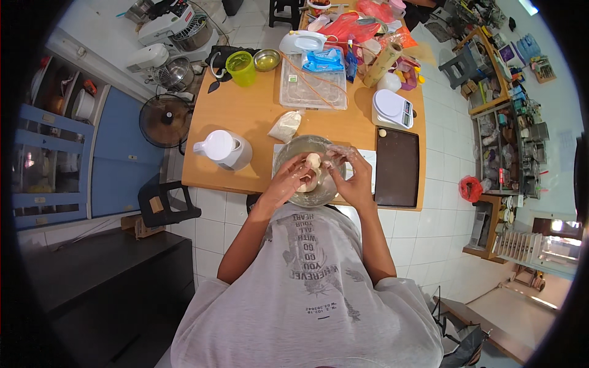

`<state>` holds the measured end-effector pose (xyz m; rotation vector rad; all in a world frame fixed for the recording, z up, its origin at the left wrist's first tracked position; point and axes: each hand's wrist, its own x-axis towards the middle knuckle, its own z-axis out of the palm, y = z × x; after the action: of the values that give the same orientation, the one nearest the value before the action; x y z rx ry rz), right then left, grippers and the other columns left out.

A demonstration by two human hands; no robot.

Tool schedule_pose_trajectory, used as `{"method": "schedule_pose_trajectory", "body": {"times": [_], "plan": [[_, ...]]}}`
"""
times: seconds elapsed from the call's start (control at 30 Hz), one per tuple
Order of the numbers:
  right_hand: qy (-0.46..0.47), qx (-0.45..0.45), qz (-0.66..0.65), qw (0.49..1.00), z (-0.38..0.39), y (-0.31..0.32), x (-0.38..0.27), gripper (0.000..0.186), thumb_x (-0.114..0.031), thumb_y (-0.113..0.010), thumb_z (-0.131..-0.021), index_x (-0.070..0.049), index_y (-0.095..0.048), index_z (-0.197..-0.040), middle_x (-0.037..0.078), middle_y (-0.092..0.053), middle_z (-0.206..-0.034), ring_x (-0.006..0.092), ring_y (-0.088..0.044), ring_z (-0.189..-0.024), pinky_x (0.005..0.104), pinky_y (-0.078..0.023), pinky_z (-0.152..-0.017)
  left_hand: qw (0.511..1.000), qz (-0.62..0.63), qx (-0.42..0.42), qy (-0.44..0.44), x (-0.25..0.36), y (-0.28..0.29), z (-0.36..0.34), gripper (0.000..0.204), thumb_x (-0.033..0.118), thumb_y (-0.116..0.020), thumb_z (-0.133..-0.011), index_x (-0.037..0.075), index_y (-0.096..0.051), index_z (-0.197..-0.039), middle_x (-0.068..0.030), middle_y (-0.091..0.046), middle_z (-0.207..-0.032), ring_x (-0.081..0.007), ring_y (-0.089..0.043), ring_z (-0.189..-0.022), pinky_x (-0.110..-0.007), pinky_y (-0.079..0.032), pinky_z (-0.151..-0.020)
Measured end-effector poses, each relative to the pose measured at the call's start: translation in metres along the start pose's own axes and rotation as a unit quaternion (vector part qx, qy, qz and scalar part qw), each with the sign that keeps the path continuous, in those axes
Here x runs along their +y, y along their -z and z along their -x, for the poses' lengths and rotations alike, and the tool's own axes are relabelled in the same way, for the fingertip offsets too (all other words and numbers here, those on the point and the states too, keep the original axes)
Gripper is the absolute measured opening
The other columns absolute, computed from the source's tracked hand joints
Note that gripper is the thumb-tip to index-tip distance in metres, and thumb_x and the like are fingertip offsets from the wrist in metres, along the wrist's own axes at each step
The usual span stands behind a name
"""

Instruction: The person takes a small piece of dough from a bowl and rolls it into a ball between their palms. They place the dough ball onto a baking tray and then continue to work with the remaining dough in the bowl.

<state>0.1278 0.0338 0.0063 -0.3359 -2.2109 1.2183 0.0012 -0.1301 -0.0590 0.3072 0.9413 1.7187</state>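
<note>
A metal mixing bowl stands at the table's near edge, its inside smeared with pale dough. Over it my left hand is closed around a piece of dough, a rounded lump showing above the fingers. More pale dough shows below that hand, partly hidden by it. My right hand is at the bowl's right side, floury fingers apart, nothing visible in them. To the right lies a dark baking tray with one small dough ball in its far left corner.
Left of the bowl stands a white jug, and behind it a bag of white powder. A white kitchen scale sits beyond the tray. Farther back are a clear plastic box, a green container and a hand mixer with an orange cord.
</note>
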Motion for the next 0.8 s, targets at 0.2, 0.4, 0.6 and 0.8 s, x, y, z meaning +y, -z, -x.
{"method": "schedule_pose_trajectory", "body": {"times": [0.2,0.4,0.6,0.8], "plan": [[-0.003,0.021,-0.004,1.000,0.006,-0.001,0.002,0.042,0.004,-0.081,-0.080,-0.004,-0.073,-0.120,0.012,-0.076,-0.102,0.0235,-0.070,-0.088,0.0332,-0.055,-0.078,0.997,-0.018,-0.050,-0.050,0.017,-0.014,0.006,0.049,0.021,-0.064,-0.106,0.001,-0.052,-0.150,-0.0057,-0.066,-0.124,-0.0134,-0.062,-0.104,-0.032,-0.051,-0.087],[0.060,-0.019,0.027,0.998,-0.001,0.008,-0.010,0.043,0.006,-0.077,-0.080,-0.004,-0.071,-0.121,0.014,-0.074,-0.109,0.0347,-0.068,-0.099,0.0415,-0.056,-0.085,0.997,0.001,-0.058,-0.048,0.005,-0.004,0.005,0.049,0.021,-0.066,-0.105,0.001,-0.054,-0.148,-0.0084,-0.065,-0.132,-0.0151,-0.062,-0.112,-0.032,-0.052,-0.093],[0.060,-0.032,0.022,0.997,-0.005,0.009,-0.016,0.041,0.006,-0.077,-0.081,-0.003,-0.072,-0.121,0.014,-0.073,-0.103,0.0317,-0.068,-0.092,0.0395,-0.056,-0.081,0.997,-0.060,-0.038,-0.037,0.006,-0.004,0.002,0.046,0.020,-0.067,-0.105,0.000,-0.057,-0.145,-0.0084,-0.067,-0.130,-0.0147,-0.064,-0.111,-0.032,-0.053,-0.093],[0.056,-0.034,0.030,0.997,-0.003,0.006,-0.012,0.038,0.007,-0.078,-0.081,-0.003,-0.073,-0.118,0.013,-0.073,-0.099,0.0291,-0.068,-0.087,0.0371,-0.055,-0.078,0.995,-0.089,-0.032,-0.026,0.009,-0.003,0.001,0.045,0.018,-0.067,-0.104,-0.002,-0.058,-0.144,-0.0078,-0.069,-0.127,-0.0136,-0.064,-0.110,-0.030,-0.053,-0.093]]}}
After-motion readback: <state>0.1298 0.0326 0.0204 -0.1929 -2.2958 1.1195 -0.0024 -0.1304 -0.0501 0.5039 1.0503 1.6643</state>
